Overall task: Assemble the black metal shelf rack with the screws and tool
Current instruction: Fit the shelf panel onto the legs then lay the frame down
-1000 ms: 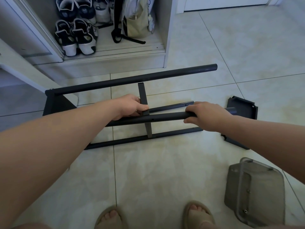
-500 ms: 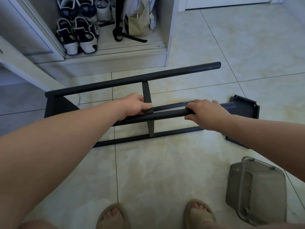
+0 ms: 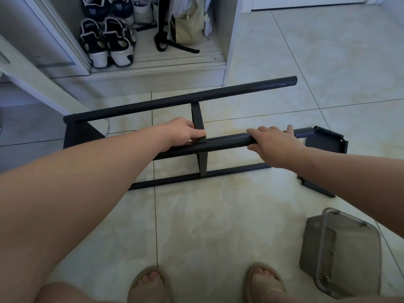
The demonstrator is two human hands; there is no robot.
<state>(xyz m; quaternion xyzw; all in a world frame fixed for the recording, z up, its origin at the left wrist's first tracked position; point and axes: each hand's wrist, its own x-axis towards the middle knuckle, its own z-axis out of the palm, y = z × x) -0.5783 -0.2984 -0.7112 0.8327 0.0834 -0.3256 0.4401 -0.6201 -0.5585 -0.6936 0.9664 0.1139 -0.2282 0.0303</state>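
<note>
View: head camera, the only feed I have.
Rack: one part-built black metal shelf rack [image 3: 175, 102] lies on the pale tiled floor [image 3: 218, 215], just before a white cupboard [image 3: 229, 40].
Tubes: I count two thick round ones, a far tube [image 3: 240, 90] and a near thick tube [image 3: 227, 143].
Rods: two thin ones, one on the floor nearest me [image 3: 229, 171] and one just behind the near thick tube [image 3: 229, 137].
Strut: one flat cross strut [image 3: 197, 119] spans the tubes.
End panels: two, one fitted at the left end [image 3: 74, 136] and one loose black end panel [image 3: 323, 142] at the right. I cannot tell whether it touches the tube.
Left hand [image 3: 185, 133]: grips where strut meets near tube, thumb pressed across the strut, other fingers hidden.
Right hand [image 3: 273, 145]: fingers draped over the near thick tube, thumb beneath, one finger stretched towards the loose panel.
Box: one grey see-through plastic box [image 3: 341, 252], well apart from the rack.
Feet: two, in beige sandals [image 3: 150, 285].
Cupboard contents: two black-and-white shoes [image 3: 107, 43] in front, more behind, and one beige bag [image 3: 188, 25].
</note>
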